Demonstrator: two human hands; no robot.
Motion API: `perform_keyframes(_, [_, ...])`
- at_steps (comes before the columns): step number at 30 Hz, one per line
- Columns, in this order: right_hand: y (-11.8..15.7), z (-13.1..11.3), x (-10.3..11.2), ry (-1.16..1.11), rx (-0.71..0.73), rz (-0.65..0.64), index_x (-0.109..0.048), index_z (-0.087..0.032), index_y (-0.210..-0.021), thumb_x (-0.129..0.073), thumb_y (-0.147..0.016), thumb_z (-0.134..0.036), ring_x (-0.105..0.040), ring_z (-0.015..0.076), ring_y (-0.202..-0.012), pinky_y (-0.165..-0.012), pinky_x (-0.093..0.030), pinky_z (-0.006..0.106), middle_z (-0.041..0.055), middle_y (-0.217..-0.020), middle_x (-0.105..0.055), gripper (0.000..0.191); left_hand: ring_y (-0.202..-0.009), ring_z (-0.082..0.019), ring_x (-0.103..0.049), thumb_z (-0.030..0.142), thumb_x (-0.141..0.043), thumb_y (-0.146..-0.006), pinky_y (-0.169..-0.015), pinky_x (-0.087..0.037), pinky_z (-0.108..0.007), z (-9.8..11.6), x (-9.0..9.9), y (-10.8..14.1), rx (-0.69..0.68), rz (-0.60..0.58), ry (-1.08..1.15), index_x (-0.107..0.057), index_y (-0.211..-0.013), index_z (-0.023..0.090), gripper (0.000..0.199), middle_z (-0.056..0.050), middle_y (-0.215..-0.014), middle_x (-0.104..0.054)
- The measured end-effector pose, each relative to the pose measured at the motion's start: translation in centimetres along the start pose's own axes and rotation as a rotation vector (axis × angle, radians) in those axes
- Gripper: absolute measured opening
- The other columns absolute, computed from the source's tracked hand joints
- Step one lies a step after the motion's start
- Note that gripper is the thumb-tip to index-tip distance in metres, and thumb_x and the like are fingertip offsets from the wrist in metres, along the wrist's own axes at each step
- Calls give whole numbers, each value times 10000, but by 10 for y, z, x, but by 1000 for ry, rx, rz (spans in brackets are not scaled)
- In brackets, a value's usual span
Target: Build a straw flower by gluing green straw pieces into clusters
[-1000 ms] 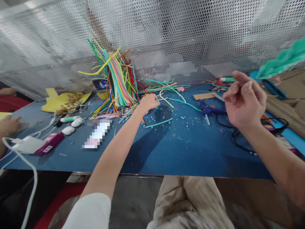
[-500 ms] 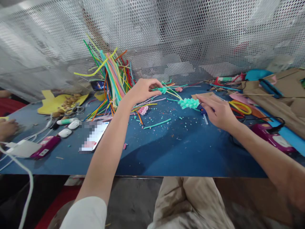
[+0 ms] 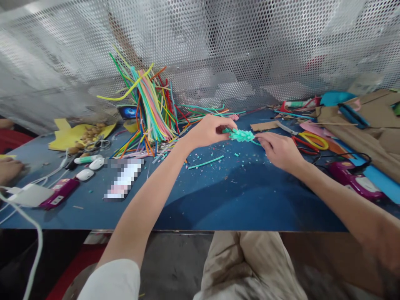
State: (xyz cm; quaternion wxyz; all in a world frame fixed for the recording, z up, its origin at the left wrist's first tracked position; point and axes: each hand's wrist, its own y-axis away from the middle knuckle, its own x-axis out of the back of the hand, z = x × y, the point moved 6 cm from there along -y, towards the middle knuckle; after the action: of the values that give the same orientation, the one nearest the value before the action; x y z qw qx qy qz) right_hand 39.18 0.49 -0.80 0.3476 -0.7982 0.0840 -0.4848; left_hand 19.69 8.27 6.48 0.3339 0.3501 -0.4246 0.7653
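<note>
Between my two hands is a teal fluffy cluster (image 3: 241,135) made of pipe cleaner pieces, held above the blue table. My left hand (image 3: 212,130) is closed around its left end, and the fingertips are partly hidden behind it. At the other end, my right hand (image 3: 281,151) pinches the thin stem that comes out of the cluster. Below lies a cut length of teal pipe cleaner (image 3: 206,162) among small teal and pink snippets. A bundle of many-coloured pipe cleaners (image 3: 153,104) stands behind my left forearm.
Yellow-handled scissors (image 3: 314,141) and a cardboard strip (image 3: 264,126) lie beyond my right hand. A purple device (image 3: 356,179) with a cable sits at right. To the left are a phone (image 3: 126,179), a purple power bank (image 3: 59,193), white cables and another person's hand (image 3: 11,170).
My left hand has moved right and taken hold of the cluster's left end. My right hand now pinches the stem; the blue object beside it is gone from view, and the cardboard strip and scissors show.
</note>
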Motion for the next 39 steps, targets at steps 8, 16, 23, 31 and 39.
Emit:
perform_keyframes(8, [-2, 3, 4, -67, -91, -9, -697, -244, -1069, -362, -1040, -344, -714, 279, -955, -811, -544, 433, 74, -1053, -759, 351, -1088, -172, -655, 408, -686, -871, -815, -558, -275, -14, 8, 2, 118, 135, 226, -704, -932, 183, 234, -81, -1223, -690])
perform_keyframes(16, [-5, 17, 12, -73, -144, 74, -706, -277, -1078, -387, -1041, -388, -708, 296, -1003, -852, -529, 450, 59, -1105, -763, 340, -840, -149, -704, 597, -440, -993, -792, -562, -298, -61, 13, 12, 337, 185, 154, -703, -1032, 192, 484, -85, -1006, -751])
perform_keyframes(23, [-5, 17, 7, -80, -154, 34, -715, -255, -1091, -387, -1041, -381, -709, 302, -1018, -845, -535, 457, 65, -1114, -762, 355, -999, -190, -717, 477, -742, -844, -858, -583, -339, -35, -26, 4, 213, -15, 449, -555, -1346, 244, 584, -130, -1304, -661])
perform_keyframes(31, [-5, 9, 5, -108, -113, 3, -710, -254, -1086, -440, -1020, -345, -706, 271, -1010, -862, -528, 417, 58, -1099, -760, 293, -805, -163, -737, 325, -716, -866, -784, -616, -339, -29, -41, 0, 256, 5, 515, -641, -1133, 132, 338, -82, -917, -752])
perform_keyframes(39, [-4, 1, 6, 1, -139, -68, -685, -234, -1096, -376, -1036, -378, -711, 283, -940, -748, -503, 386, 83, -1039, -759, 347, -806, -166, -742, 311, -752, -818, -762, -616, -290, -16, -43, 1, 284, -41, 537, -678, -1016, 116, 288, -75, -869, -754])
